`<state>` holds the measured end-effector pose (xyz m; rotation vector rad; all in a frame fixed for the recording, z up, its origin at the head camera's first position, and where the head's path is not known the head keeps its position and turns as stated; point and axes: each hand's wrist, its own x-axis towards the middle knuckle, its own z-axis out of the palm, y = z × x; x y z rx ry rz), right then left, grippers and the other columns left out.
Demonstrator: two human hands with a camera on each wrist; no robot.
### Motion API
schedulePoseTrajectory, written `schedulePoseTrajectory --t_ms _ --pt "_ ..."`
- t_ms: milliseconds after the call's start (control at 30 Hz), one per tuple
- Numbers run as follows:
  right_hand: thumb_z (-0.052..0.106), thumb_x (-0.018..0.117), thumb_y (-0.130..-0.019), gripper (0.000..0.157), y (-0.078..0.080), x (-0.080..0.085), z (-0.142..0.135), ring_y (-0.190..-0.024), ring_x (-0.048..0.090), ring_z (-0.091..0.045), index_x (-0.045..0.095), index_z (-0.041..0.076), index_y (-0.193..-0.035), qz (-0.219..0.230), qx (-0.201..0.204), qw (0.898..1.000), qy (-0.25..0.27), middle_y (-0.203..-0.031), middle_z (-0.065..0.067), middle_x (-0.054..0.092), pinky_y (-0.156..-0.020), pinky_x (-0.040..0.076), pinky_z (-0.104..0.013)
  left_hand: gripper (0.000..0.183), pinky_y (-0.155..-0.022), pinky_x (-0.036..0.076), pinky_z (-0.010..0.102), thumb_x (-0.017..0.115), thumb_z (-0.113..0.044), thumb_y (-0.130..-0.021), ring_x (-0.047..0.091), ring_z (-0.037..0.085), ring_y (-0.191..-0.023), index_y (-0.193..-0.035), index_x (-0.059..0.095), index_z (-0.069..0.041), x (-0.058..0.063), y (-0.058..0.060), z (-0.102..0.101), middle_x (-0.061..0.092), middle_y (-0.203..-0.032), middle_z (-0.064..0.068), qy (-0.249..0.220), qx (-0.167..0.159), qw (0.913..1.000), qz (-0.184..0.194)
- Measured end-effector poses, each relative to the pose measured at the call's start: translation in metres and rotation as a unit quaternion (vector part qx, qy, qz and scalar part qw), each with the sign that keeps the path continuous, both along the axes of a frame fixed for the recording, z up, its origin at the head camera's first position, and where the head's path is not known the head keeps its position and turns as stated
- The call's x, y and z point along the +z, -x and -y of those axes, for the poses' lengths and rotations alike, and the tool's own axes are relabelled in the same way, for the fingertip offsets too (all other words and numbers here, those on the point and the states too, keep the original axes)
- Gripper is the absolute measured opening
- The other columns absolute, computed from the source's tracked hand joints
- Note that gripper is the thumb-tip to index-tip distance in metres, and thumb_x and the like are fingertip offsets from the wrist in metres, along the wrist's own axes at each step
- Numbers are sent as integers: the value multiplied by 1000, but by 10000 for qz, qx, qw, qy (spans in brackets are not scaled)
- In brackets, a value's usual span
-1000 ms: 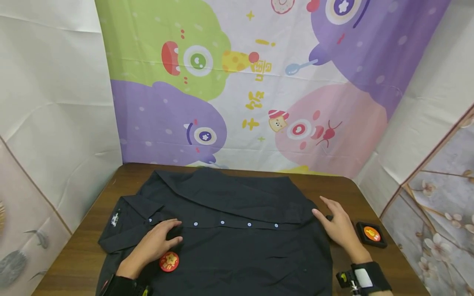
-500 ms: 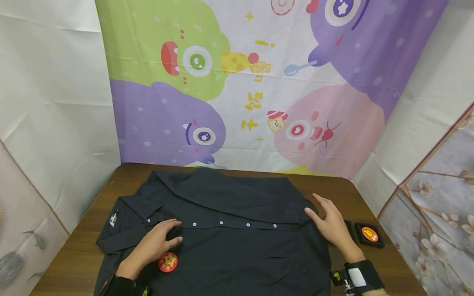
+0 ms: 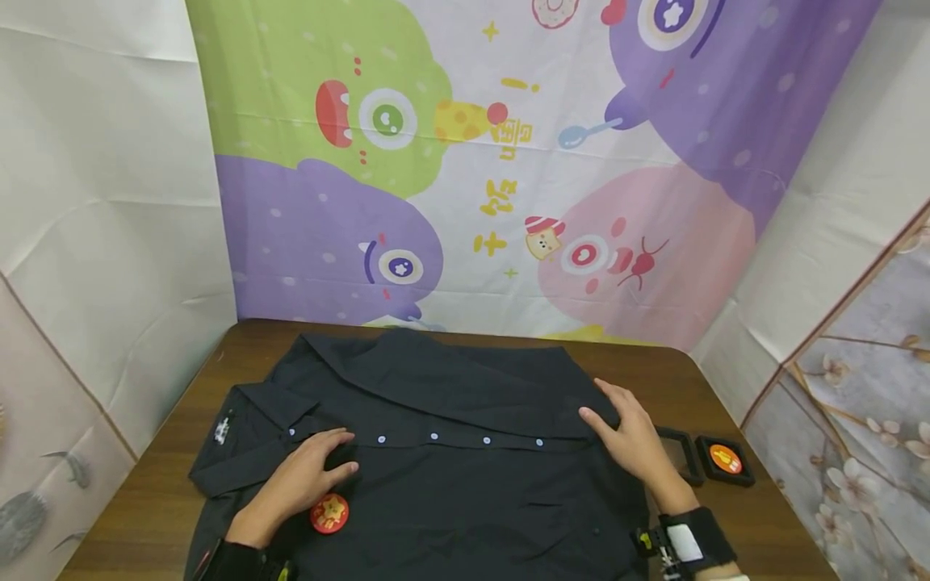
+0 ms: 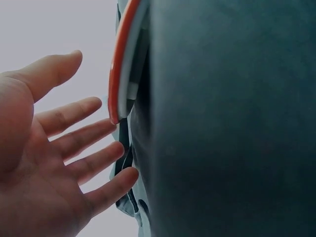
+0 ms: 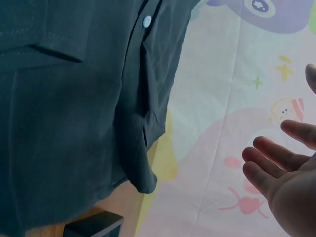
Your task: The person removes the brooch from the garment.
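A black button-up shirt lies spread sideways over the wooden table, its row of white buttons crossing from left to right. On its lower left part sits a round red badge with a gold star-shaped figure; the left wrist view catches the badge edge-on. My left hand is over the shirt just above the badge, fingers spread and holding nothing. My right hand is over the shirt's right edge, fingers extended; in the right wrist view this hand has nothing in it.
Right of the shirt stand a black open frame-like tray and a small black box with an orange round badge in it. The brown table shows at the left. A cartoon-printed cloth hangs behind, pale panels at both sides.
My right hand has moved left from beside the shirt to over its right edge, uncovering the black tray. My left hand, the shirt and the red badge have stayed nearly still.
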<state>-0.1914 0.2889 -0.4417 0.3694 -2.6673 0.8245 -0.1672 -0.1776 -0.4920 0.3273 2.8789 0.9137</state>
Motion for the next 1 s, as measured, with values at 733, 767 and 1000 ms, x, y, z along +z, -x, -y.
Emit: schedulePoseTrajectory --t_ms 733,767,1000 --pt "38 62 -88 67 -3 -1 38 -124 41 -43 36 6 -141 106 328 9994 95 -138 -25 43 -95 37 -66 49 -99 34 63 65 -31 -85 39 43 -125 -123 56 -2 -1 0 -2 49 -134 24 65 -56 10000 -17" --pt "39 61 -88 68 -3 0 39 -124 41 -42 36 6 -141 130 327 9993 107 -138 -25 43 -96 37 -66 49 -100 34 63 65 -31 -85 39 43 -125 -123 56 -1 0 -1 -2 49 -134 24 71 -61 10000 -34" --pt "40 60 -88 67 -4 -1 46 -123 43 -40 37 6 -140 169 344 9992 93 -138 -23 44 -96 39 -64 49 -100 33 63 66 -30 -84 39 44 -125 -124 55 -3 0 -2 -2 49 -134 25 45 -57 10000 -19"
